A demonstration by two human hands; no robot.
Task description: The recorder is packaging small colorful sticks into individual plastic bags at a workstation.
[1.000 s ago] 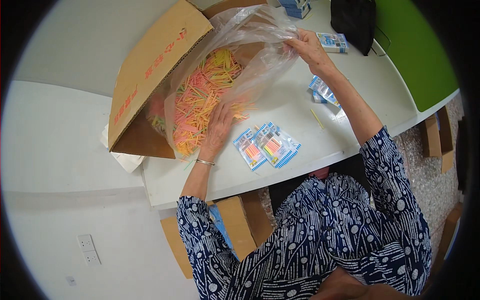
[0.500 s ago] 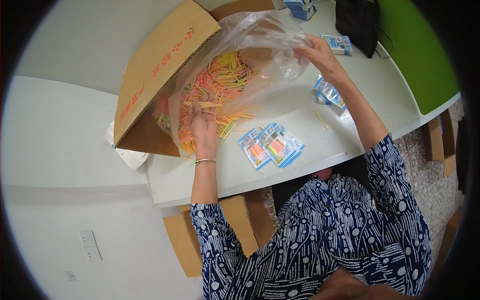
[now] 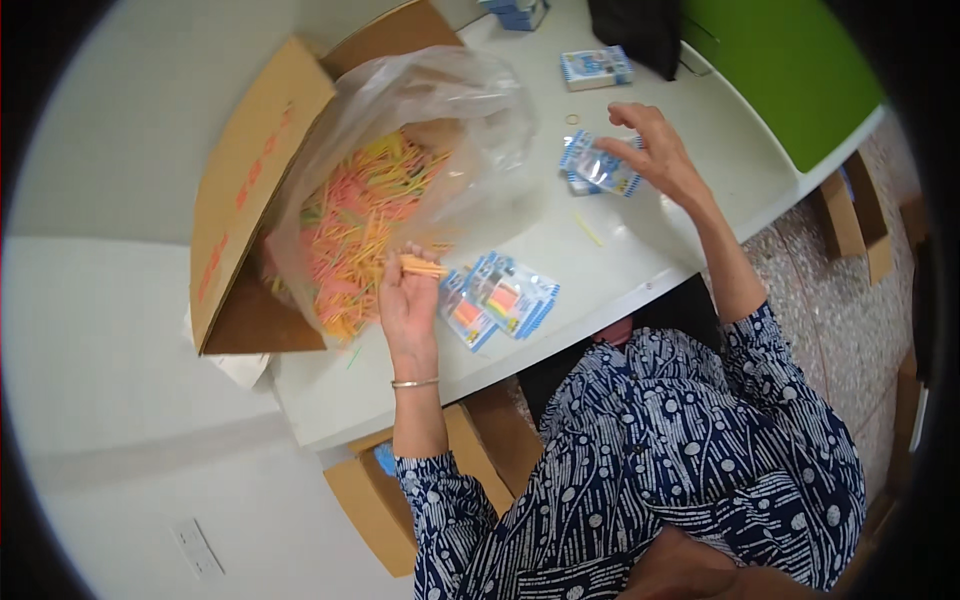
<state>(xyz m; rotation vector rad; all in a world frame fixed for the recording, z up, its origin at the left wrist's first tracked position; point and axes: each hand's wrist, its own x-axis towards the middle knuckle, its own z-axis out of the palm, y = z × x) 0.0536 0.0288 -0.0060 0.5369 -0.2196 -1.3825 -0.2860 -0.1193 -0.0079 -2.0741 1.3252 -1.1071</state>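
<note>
My left hand [image 3: 408, 305] is closed around a small bunch of thin orange sticks [image 3: 424, 266], palm up at the near edge of the bag's mouth. Just beyond it, a heap of pink, yellow, orange and green sticks [image 3: 360, 220] spills in a clear plastic bag [image 3: 485, 110], which lines a tipped cardboard box [image 3: 250, 190]. Beside the left hand lie overlapping clear packets [image 3: 515, 297] with blue striped edges and coloured sticks inside. My right hand [image 3: 660, 155], fingers apart and curved, is over a small pile of flat blue-and-white packets [image 3: 605, 172]; whether the thumb touches them I cannot tell.
A banded stack of packets [image 3: 597, 68], a rubber band [image 3: 572, 119] and a loose yellow stick [image 3: 589, 230] are on the white table [image 3: 650, 250]. Blue-and-white boxes [image 3: 520, 14] and a black bag [image 3: 640, 35] stand at the back. Open cartons [image 3: 375, 505] sit below the table edge.
My right hand has let go of the plastic bag's edge and moved to the packet pile. My left hand has drawn back from the heap with the orange sticks. The view has shifted.
</note>
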